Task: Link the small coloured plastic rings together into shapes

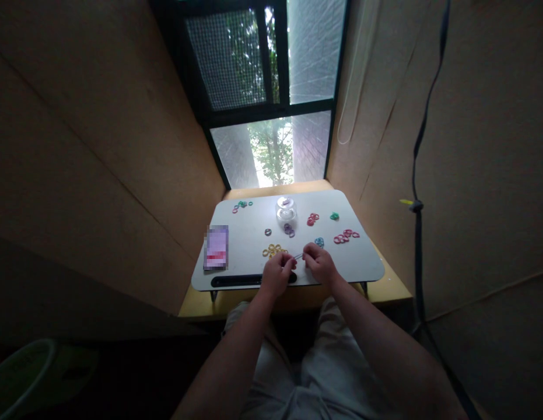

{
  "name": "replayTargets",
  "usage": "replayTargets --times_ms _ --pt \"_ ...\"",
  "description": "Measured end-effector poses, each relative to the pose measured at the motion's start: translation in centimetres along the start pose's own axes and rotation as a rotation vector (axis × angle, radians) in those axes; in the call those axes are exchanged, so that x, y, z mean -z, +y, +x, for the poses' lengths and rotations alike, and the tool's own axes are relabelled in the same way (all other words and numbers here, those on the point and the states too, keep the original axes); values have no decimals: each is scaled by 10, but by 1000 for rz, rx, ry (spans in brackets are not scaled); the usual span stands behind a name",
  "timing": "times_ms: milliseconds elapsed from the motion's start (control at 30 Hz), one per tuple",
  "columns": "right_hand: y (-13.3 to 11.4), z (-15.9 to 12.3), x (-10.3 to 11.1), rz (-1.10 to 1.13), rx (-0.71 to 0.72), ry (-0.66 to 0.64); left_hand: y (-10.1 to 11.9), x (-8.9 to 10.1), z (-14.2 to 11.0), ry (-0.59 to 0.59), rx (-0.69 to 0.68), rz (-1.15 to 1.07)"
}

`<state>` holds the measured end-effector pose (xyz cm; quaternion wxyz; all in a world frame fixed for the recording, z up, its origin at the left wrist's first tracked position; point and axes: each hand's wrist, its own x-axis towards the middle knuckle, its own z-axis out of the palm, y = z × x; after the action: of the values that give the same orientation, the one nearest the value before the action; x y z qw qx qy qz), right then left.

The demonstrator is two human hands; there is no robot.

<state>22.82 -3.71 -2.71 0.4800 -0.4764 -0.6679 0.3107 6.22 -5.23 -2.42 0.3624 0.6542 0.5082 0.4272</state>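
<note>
Bare forearms come nearest, reaching forward over pale trousers to a low white worktop by the window. Between the fingertips, just above the near edge of that surface, is a thin strand. Left hand and right hand each pinch one end of it; it is too small and dim from where I stand to say whether it is a stretched loop or something stiffer. I'd judge it next to weightless, likely springy and apt to slip away, so fingertip holds at its two ends suit it best.

Yellow rings lie close beyond the left hand, partly hidden by it, and teal rings sit just past the right; both could be brushed by a knuckle. Farther off are purple rings, a clear jar, red rings and pink rings. A long black slot runs under the left hand, while a blurred, phone-like slab rests well clear at the left side.
</note>
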Motion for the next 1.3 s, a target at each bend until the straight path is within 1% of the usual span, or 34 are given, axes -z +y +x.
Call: replayTargets --times_ms 167,267,467,567,667,767,867,933,1033,1133,1200,1300 --pt "4 0 0 87 -38 24 2 0 1 -1 22 -9" --pt "8 0 -1 110 -32 4 5 0 2 -3 40 13" --pt "15 1 -3 103 -24 -7 3 0 4 -39 47 36" --pt "12 0 -2 35 10 -20 1 -1 5 -34 38 64" --pt "3 -2 -1 -85 66 -52 1 -1 5 -26 27 100" --pt "-5 -3 -2 -148 91 -50 3 0 4 -21 12 145" --pt "-6 -3 -2 -140 94 -29 4 0 4 -15 1 148" --pt "-4 0 0 -87 57 15 4 1 4 -16 7 114" --pt "-1 7 12 -143 14 127 3 1 7 -17 20 82" --pt "2 17 33 -293 42 219 3 1 8 -20 15 94" --pt "3 25 47 -396 68 243 3 2 8 -23 12 112" --pt "6 35 61 -545 113 201 5 2 7 -21 5 138"
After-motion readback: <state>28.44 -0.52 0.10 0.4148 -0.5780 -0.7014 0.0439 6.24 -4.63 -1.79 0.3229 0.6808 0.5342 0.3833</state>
